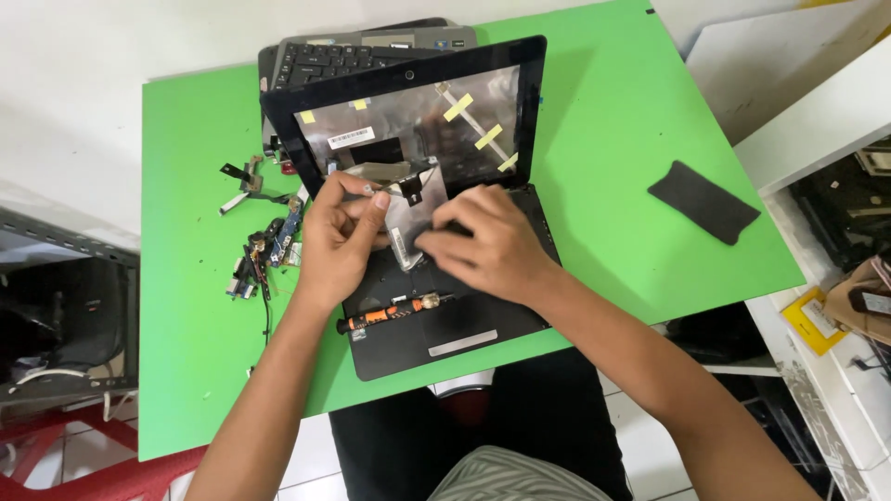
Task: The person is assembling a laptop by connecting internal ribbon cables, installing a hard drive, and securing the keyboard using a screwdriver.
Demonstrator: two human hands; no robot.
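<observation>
A small black laptop (464, 329) lies open on a green table (631, 121), its screen panel removed so the lid's silvery back (408, 125) with yellow tape strips shows. My left hand (339, 237) pinches the upper edge of a thin silvery foil sheet (406, 199) over the laptop base. My right hand (487, 241) presses down on the same sheet from the right. An orange and black screwdriver (394, 313) rests on the palm rest, just below both hands.
Several small removed parts, cables and circuit boards (264, 246) lie left of the laptop. Other laptops (362, 51) are stacked behind the lid. A black rectangular pad (703, 201) lies at the right. Shelves with clutter (835, 213) stand right of the table.
</observation>
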